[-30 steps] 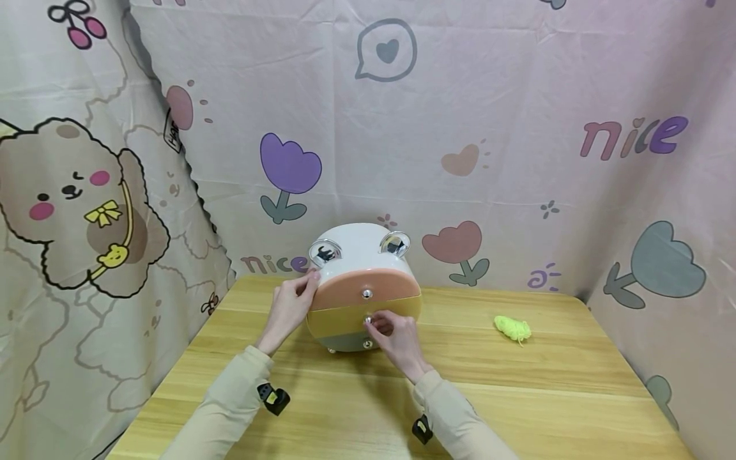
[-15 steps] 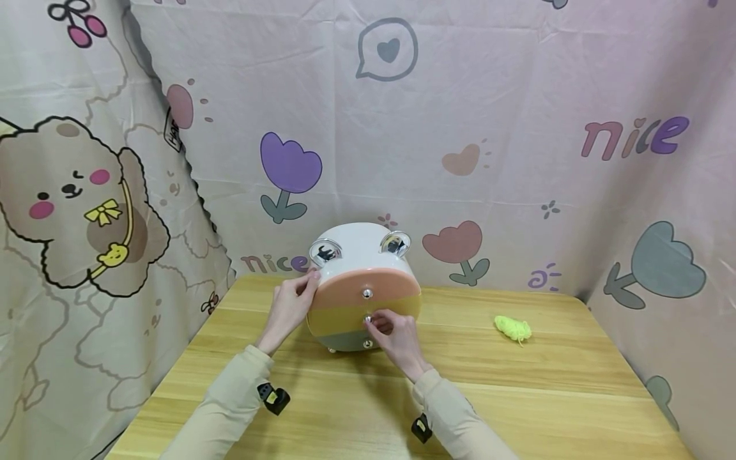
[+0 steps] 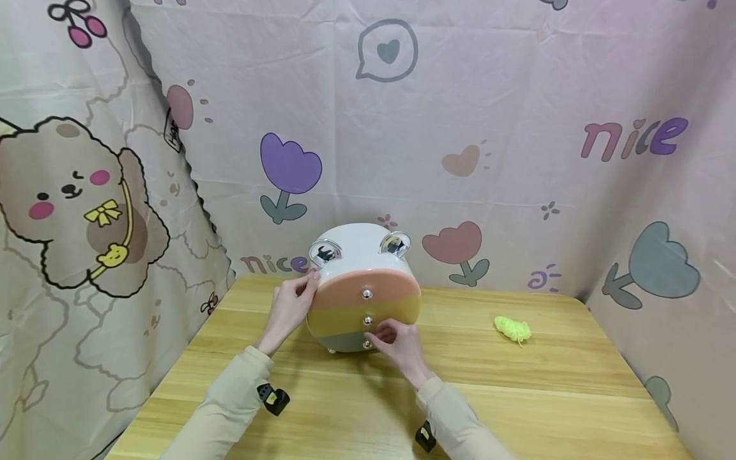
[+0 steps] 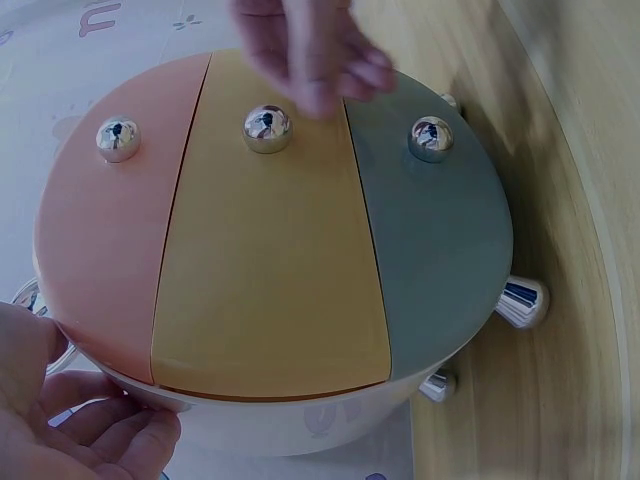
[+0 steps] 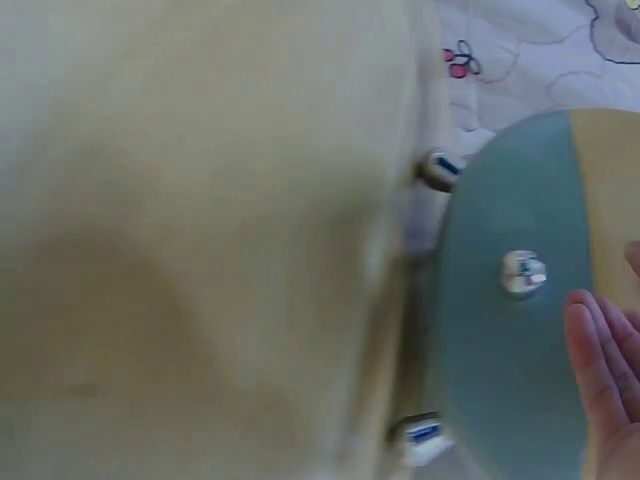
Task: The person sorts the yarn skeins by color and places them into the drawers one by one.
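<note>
A small rounded drawer cabinet (image 3: 358, 246) with a white body stands on the table. Its front has a pink drawer (image 3: 339, 291), a yellow drawer (image 3: 339, 319) and a grey-green drawer (image 3: 339, 343), each with a silver knob. Thumb and fingers of my left hand (image 3: 290, 310) hold the cabinet's upper left edge. My right hand (image 3: 402, 345) is by the front, fingers loosely bent and apart from the middle knob (image 4: 268, 129). In the right wrist view its fingertips (image 5: 583, 310) are near the lower knob (image 5: 523, 272). A thin dark gap lines one end of the yellow front.
A bundle of neon yellow yarn (image 3: 513, 329) lies on the wooden table (image 3: 546, 396), right of the cabinet. Patterned cloth (image 3: 506, 96) hangs behind and at both sides. Two silver ear-like rings (image 3: 395, 243) stick up from the cabinet's top.
My right hand has let go of the middle knob and moved slightly down, toward the lower one. The yellow drawer front looks a little further in. My left hand has stayed put.
</note>
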A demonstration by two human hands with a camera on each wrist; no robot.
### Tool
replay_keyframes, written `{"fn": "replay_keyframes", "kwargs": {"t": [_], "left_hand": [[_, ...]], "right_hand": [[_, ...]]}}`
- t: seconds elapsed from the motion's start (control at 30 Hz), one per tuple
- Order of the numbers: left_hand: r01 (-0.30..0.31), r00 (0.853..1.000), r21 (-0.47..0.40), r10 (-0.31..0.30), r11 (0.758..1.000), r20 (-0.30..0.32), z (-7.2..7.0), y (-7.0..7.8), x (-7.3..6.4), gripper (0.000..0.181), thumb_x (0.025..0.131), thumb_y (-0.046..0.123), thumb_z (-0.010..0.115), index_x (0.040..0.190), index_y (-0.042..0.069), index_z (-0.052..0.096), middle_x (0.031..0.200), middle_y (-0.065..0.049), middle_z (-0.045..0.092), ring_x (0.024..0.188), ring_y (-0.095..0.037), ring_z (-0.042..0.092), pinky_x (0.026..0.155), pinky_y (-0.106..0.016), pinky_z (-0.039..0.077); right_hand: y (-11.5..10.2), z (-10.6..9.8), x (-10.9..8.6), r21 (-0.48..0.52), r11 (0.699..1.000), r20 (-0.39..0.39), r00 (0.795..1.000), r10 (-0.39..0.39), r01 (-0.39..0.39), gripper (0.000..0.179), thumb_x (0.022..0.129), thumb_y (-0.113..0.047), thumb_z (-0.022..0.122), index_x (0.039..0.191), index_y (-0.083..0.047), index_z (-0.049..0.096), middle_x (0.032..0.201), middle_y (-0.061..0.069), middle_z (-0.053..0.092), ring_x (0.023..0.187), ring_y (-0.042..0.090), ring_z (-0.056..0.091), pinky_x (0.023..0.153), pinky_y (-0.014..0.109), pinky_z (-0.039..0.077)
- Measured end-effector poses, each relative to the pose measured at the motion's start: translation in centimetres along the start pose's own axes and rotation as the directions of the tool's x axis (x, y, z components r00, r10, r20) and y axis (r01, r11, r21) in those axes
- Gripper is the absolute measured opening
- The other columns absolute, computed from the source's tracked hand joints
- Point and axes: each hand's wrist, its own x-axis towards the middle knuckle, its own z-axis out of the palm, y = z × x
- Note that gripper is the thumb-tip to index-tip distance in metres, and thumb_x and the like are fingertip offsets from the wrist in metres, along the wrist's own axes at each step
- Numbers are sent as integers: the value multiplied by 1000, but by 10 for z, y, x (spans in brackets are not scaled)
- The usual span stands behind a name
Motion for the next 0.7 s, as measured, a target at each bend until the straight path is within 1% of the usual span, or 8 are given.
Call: {"fn": "replay_keyframes", "kwargs": {"t": [0.1, 0.2, 0.3, 0.37, 0.47, 0.7], "left_hand": [[-7, 1000, 4, 7, 1000, -6, 0, 1, -1, 44, 104, 40, 53, 135, 11, 63, 139, -9, 61, 134, -37, 55, 112, -54, 42], [-7, 1000, 3, 7, 1000, -6, -1, 1, -1, 43, 104, 39, 53, 134, 11, 64, 139, -9, 62, 134, -38, 55, 112, -54, 43], [1, 1000, 4, -1, 1000, -6, -1, 1, -1, 43, 103, 39, 54, 134, 12, 64, 138, -9, 62, 133, -37, 56, 111, -53, 43], [7, 1000, 4, -7, 1000, -4, -1, 0, -1, 43, 103, 40, 54, 134, 12, 64, 139, -8, 62, 134, -37, 56, 112, -53, 43], [11, 1000, 3, -11, 1000, 3, 0, 0, -1, 44, 103, 41, 54, 134, 12, 64, 139, -8, 62, 133, -36, 56, 111, -53, 43], [5, 1000, 3, -5, 1000, -1, 0, 0, -1, 43, 103, 40, 54, 134, 12, 64, 139, -9, 62, 133, -37, 56, 111, -53, 43]], "right_hand": [[8, 2, -7, -46, 998, 65, 996, 53, -50, 19, 80, -14, 84, 81, -1, 70, 73, 11, 75, 61, 13, 70, 59, 15, 55], [14, 6, -10, -71, 993, 125, 986, 106, -98, 19, 81, -15, 84, 82, -2, 70, 75, 9, 75, 63, 9, 69, 60, 15, 54], [17, 9, -11, -84, 990, 157, 980, 124, -111, 18, 81, -17, 83, 80, -4, 71, 74, 8, 75, 63, 7, 69, 61, 15, 54], [19, 11, -11, -91, 990, 159, 980, 120, -107, 17, 81, -17, 83, 78, -5, 71, 72, 7, 75, 62, 6, 68, 60, 15, 53], [20, 13, -11, -109, 989, 140, 983, 117, -102, 17, 80, -17, 84, 75, -6, 72, 69, 6, 74, 59, 5, 67, 59, 15, 52], [20, 18, -11, -158, 984, 87, 991, 99, -85, 19, 79, -19, 85, 72, -6, 73, 68, 8, 75, 59, 9, 70, 58, 14, 52]]}}
